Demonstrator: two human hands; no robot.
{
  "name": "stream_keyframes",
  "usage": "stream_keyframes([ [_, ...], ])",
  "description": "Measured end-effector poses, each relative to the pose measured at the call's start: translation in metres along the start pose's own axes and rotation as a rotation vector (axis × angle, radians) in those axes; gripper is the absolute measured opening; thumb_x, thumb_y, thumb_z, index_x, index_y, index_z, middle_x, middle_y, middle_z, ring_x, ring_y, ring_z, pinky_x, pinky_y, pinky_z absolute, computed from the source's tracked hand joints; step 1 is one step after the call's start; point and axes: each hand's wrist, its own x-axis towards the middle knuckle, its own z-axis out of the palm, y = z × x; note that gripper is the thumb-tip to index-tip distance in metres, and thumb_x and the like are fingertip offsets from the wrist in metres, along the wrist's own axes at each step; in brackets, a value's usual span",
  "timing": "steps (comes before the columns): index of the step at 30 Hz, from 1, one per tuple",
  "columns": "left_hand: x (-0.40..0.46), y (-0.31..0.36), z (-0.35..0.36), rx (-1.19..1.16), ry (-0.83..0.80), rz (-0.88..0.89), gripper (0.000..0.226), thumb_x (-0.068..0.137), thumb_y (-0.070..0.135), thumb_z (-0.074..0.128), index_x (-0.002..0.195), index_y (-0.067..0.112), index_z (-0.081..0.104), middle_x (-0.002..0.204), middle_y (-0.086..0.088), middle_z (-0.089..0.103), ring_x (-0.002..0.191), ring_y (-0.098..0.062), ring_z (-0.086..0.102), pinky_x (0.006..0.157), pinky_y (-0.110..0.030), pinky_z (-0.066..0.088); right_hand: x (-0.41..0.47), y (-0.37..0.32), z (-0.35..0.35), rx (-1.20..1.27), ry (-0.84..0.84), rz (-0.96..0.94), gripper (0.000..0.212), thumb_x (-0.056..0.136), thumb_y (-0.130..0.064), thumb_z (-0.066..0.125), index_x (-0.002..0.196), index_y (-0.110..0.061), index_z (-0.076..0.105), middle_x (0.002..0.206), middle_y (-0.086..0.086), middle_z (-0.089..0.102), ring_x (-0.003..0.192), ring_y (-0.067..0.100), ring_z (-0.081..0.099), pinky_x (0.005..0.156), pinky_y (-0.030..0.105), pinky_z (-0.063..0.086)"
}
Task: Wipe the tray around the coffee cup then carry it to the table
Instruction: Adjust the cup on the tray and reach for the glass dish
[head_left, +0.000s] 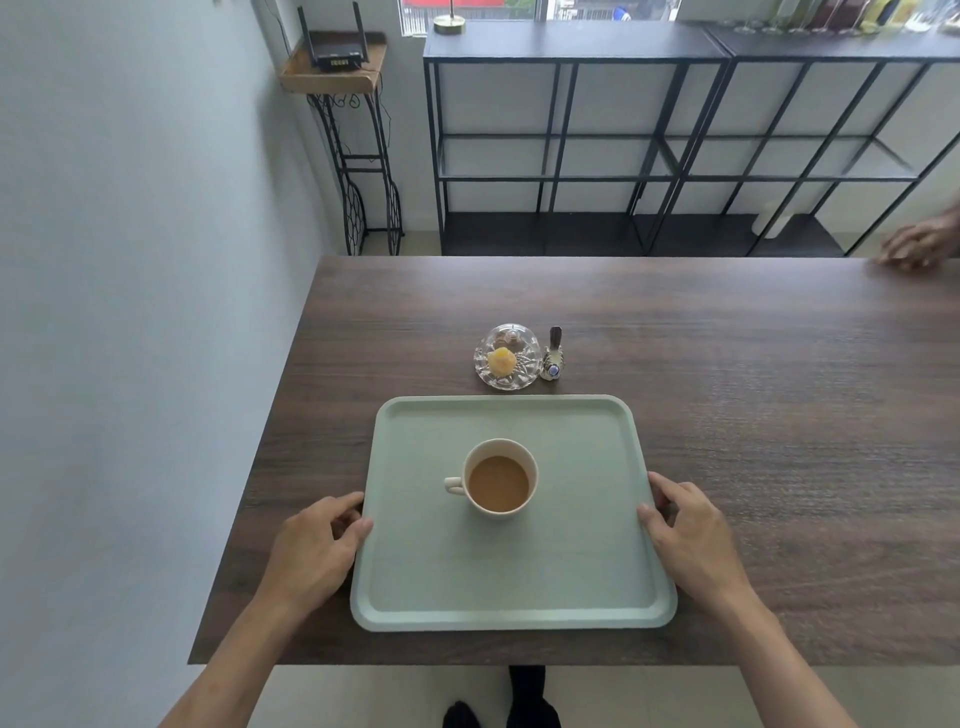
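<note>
- Fingers of the left hand (316, 545) curl loosely round the left rim of the pale green tray (571, 561), thumb tip resting on top of the lip; whether they grip or only touch, one cannot tell.
- At the tray's centre a cream coffee cup (500, 478) stands nearly full, handle pointing left, on the dark wood table (779, 415).
- Fingers of the right hand (691, 540) hook over the right rim in mirror fashion, slightly apart, thumb on the lip.
- Beyond the tray's far edge sit a cut-glass domed dish (508, 356) and, just beside it, a small bird figurine (552, 358).
- Risks, as they appear: an uneven lift could slop the milky coffee onto the tray; a forward shove could knock the dish.
- No cloth is visible.
</note>
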Motion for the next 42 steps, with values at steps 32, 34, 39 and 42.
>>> stream_keyframes([
  [32, 0.19, 0.163, 0.058, 0.225, -0.183, 0.087, 0.117, 0.068, 0.085, 0.065, 0.158, 0.02, 0.028, 0.143, -0.013, 0.046, 0.134, -0.034, 0.044, 0.109, -0.053, 0.043, 0.188, -0.103, 0.017, 0.149, -0.148, -0.013, 0.034, 0.096, -0.045, 0.064, 0.098, -0.016, 0.082, 0.093, 0.006, 0.081, 0.094, 0.022, 0.072, 0.087, 0.038, 0.053],
  [34, 0.199, 0.171, 0.07, 0.261, -0.193, 0.069, 0.127, 0.059, 0.091, 0.066, 0.159, 0.024, 0.025, 0.142, -0.013, 0.044, 0.133, -0.035, 0.044, 0.108, -0.052, 0.041, 0.194, -0.106, 0.021, 0.143, -0.175, 0.004, 0.032, 0.093, -0.048, 0.067, 0.094, -0.021, 0.084, 0.087, 0.002, 0.081, 0.088, 0.017, 0.072, 0.082, 0.034, 0.053],
  [39, 0.207, 0.168, 0.088, 0.226, -0.129, 0.076, 0.125, 0.05, 0.089, 0.074, 0.152, 0.03, 0.033, 0.134, -0.007, 0.046, 0.125, -0.033, 0.049, 0.102, -0.05, 0.044, 0.201, -0.109, 0.026, 0.165, -0.205, 0.04, 0.027, 0.087, -0.051, 0.071, 0.076, -0.03, 0.084, 0.079, -0.006, 0.079, 0.079, 0.01, 0.07, 0.068, 0.028, 0.048],
  [42, 0.211, 0.165, 0.09, 0.225, -0.096, 0.116, 0.117, 0.048, 0.089, 0.074, 0.144, 0.032, 0.041, 0.127, -0.004, 0.048, 0.118, -0.031, 0.053, 0.098, -0.048, 0.047, 0.203, -0.108, 0.025, 0.171, -0.222, 0.051, 0.028, 0.086, -0.052, 0.07, 0.071, -0.032, 0.083, 0.072, -0.007, 0.078, 0.073, 0.009, 0.069, 0.066, 0.029, 0.048],
])
